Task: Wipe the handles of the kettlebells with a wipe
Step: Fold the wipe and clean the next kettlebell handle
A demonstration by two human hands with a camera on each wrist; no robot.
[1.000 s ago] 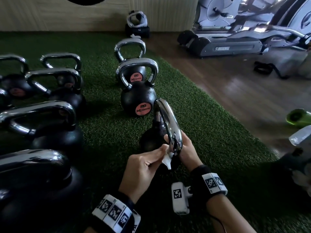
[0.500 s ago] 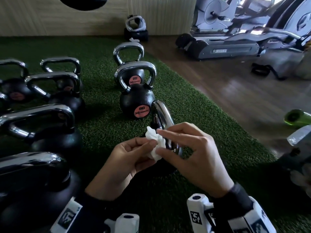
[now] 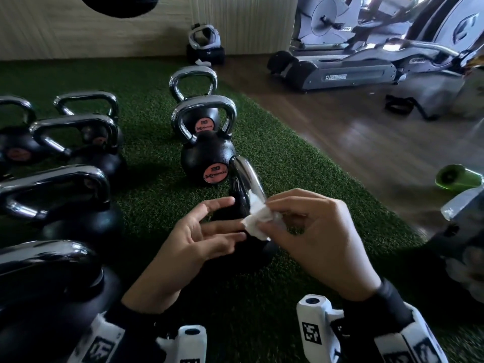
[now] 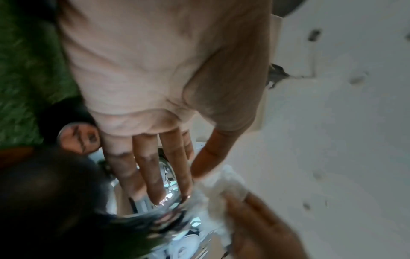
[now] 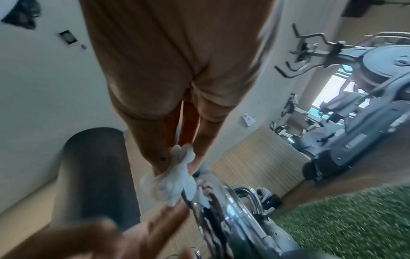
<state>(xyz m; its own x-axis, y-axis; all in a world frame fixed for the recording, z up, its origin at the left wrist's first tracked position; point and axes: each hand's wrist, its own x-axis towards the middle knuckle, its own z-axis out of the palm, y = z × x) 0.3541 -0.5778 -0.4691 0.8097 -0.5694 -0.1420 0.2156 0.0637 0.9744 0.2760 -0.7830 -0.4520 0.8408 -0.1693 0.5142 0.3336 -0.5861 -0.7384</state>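
A black kettlebell with a chrome handle (image 3: 246, 179) stands on the green turf just ahead of me, its body mostly hidden behind my hands. My right hand (image 3: 277, 213) pinches a crumpled white wipe (image 3: 258, 221) against the near end of that handle. The right wrist view shows the wipe (image 5: 175, 182) bunched at my fingertips beside the chrome handle (image 5: 217, 201). My left hand (image 3: 222, 227) is to the left of the wipe, fingers straight and spread, holding nothing. In the left wrist view its fingers (image 4: 153, 175) lie stretched over the handle, with the wipe (image 4: 224, 185) next to them.
Another kettlebell marked 20 (image 3: 207, 163) stands right behind, one more (image 3: 193, 82) farther back, and several large ones (image 3: 78, 205) crowd the left. The turf ends at a wooden floor (image 3: 340, 142) on the right, with a green bottle (image 3: 458, 176) and cardio machines (image 3: 366, 64).
The wipe has passed from my left hand to my right. The right hand left its grip on the handle and took the wipe; the left hand let go and opened.
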